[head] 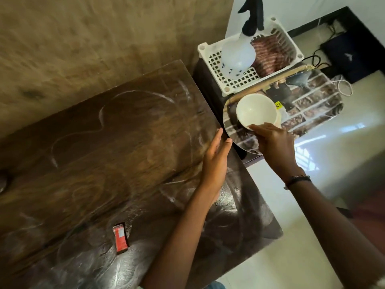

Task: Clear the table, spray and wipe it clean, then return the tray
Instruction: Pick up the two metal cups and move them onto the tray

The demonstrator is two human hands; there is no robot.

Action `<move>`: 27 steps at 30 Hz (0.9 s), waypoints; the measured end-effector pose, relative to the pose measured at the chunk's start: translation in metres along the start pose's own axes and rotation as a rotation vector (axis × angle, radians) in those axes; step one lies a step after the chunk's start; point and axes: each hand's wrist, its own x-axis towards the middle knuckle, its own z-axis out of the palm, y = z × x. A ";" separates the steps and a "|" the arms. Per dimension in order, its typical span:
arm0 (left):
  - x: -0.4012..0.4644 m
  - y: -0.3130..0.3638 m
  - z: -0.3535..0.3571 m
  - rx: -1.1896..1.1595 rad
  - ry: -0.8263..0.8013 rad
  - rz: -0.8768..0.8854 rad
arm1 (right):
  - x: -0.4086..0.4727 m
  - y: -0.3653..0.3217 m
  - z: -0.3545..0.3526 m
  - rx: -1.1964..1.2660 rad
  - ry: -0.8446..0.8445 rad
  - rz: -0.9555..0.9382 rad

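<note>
Item: rectangular photo-printed serving tray (312, 113), flat, glossy, thin-rimmed. Location: on a low dark side stand beside the dark wooden table (108, 159), in front of a white perforated plastic basket (216, 65).

Load: one round white ceramic bowl (256, 110), possibly nested on a second.

Hands: right hand (273, 142) grasps the bowl's near rim; left hand (216, 161) released, fingers straight, hovering at the table's edge by the tray's corner.

Handling, judged: tray stiff, light, slick-surfaced; bowl breakable and likely to slide. Best held level by two opposite rims.

Also present: small red packet (120, 237) on the table.
</note>
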 end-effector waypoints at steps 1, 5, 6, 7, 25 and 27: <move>0.000 -0.001 0.000 -0.001 0.010 -0.005 | 0.000 0.003 0.002 -0.004 -0.004 0.000; 0.000 -0.005 -0.001 0.007 0.055 -0.006 | 0.005 0.006 0.003 -0.001 -0.014 0.007; -0.001 -0.006 -0.001 0.006 0.063 -0.006 | 0.006 0.006 0.003 -0.008 -0.020 0.002; -0.001 -0.006 -0.002 0.007 0.069 -0.005 | 0.006 0.005 0.003 -0.014 -0.025 -0.004; -0.060 -0.001 -0.098 -0.084 0.257 0.127 | -0.026 -0.127 0.002 0.207 -0.052 -0.067; -0.075 -0.002 -0.123 -0.104 0.306 0.156 | -0.036 -0.171 0.014 0.228 -0.137 -0.106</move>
